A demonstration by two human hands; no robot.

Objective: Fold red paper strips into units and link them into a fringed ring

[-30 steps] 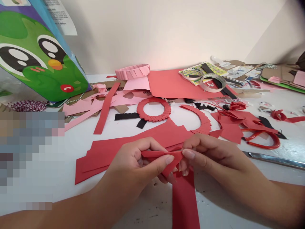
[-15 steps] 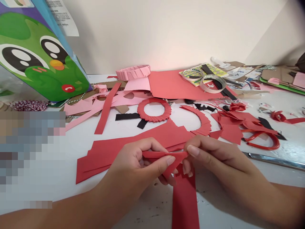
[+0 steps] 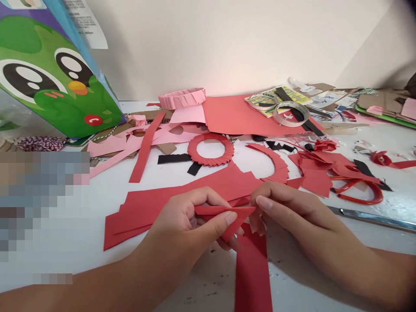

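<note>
On the cluttered white tabletop point(image 3: 107, 195), the left hand point(image 3: 182, 221) and right hand point(image 3: 292, 212) are pinching a folded red paper strip point(image 3: 224, 211) at bottom centre, while a complete-looking pleated red paper ring point(image 3: 210, 161) is lying above and a partial pleated red paper arc point(image 3: 279, 167) is lying to its right.

Plain cream wall point(image 3: 208, 43) runs across the back, meeting a second, shadier wall point(image 3: 373, 43) at a corner on the right; white tabletop point(image 3: 360, 242) butts against both; soft pinkish glow sits low on the wall point(image 3: 214, 78) above the table edge
</note>
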